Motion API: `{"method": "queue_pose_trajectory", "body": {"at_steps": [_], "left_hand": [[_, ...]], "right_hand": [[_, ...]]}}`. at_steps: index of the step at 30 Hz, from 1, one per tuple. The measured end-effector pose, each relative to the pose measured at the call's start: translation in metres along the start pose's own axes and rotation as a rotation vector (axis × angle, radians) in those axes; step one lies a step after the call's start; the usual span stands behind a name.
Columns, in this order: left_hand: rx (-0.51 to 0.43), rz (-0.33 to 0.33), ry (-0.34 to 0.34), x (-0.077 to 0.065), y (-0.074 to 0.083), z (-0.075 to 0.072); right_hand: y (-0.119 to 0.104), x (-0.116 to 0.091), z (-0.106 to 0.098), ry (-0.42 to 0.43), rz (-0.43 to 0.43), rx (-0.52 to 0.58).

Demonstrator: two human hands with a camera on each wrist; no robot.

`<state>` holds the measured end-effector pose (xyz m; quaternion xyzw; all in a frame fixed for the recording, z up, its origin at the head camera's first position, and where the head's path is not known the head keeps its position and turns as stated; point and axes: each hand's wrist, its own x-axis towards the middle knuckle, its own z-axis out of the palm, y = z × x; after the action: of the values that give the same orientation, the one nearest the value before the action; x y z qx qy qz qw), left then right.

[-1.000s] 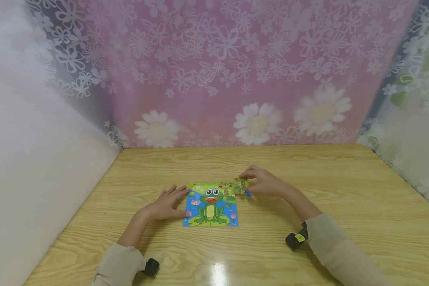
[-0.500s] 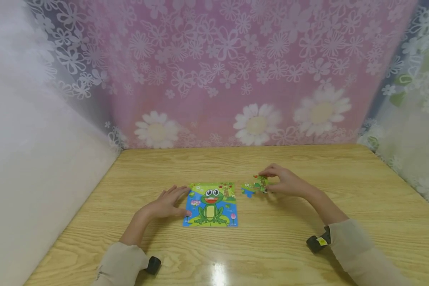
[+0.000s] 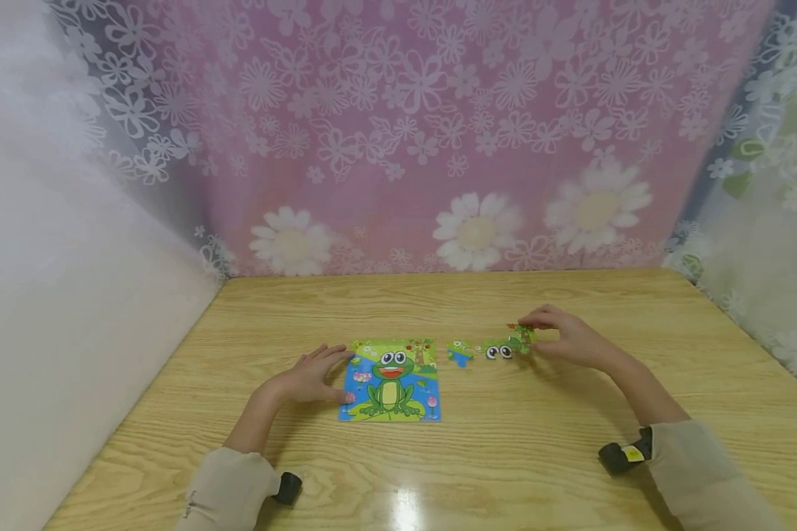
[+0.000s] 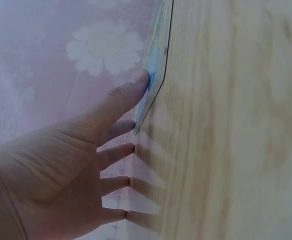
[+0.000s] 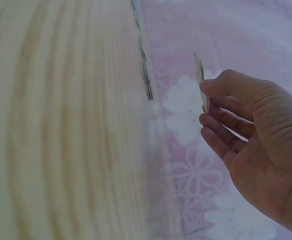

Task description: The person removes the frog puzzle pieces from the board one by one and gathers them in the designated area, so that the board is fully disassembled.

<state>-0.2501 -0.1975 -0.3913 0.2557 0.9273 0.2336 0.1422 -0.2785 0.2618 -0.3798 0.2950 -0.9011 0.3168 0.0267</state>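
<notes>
A square frog picture board [image 3: 390,380] lies flat on the table. My left hand [image 3: 305,380] is at its left side, fingers spread and thumb on the board's edge in the left wrist view. Right of the board, my right hand [image 3: 564,339] pinches a thin jigsaw piece [image 5: 202,85] between thumb and fingers, raised off the table. That piece shows a tree with red fruit in the head view. Just left of it lies a jigsaw piece with the frog's eyes [image 3: 499,352], and a green-and-blue jigsaw piece [image 3: 460,352] sits nearest the board.
The wood-grain table [image 3: 398,457] runs back to a pink flowered curtain [image 3: 385,147]. A pale sheet [image 3: 93,280] hangs along the left side and a floral one [image 3: 770,221] along the right. Black cameras are strapped to both wrists.
My right hand has moved right, away from the board, carrying the tree piece. The green-and-blue piece and the eyes piece have come into view on the table. My left hand stays put.
</notes>
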Motion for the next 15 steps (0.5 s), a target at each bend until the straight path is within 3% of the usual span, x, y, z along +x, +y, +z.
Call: {"method": "queue_pose_trajectory", "body": {"at_steps": [15], "left_hand": [[-0.027,0.001,0.005,0.001,-0.003,0.002]], "right_hand": [[0.03,-0.012,0.001,-0.022,0.059,0.018]]}}
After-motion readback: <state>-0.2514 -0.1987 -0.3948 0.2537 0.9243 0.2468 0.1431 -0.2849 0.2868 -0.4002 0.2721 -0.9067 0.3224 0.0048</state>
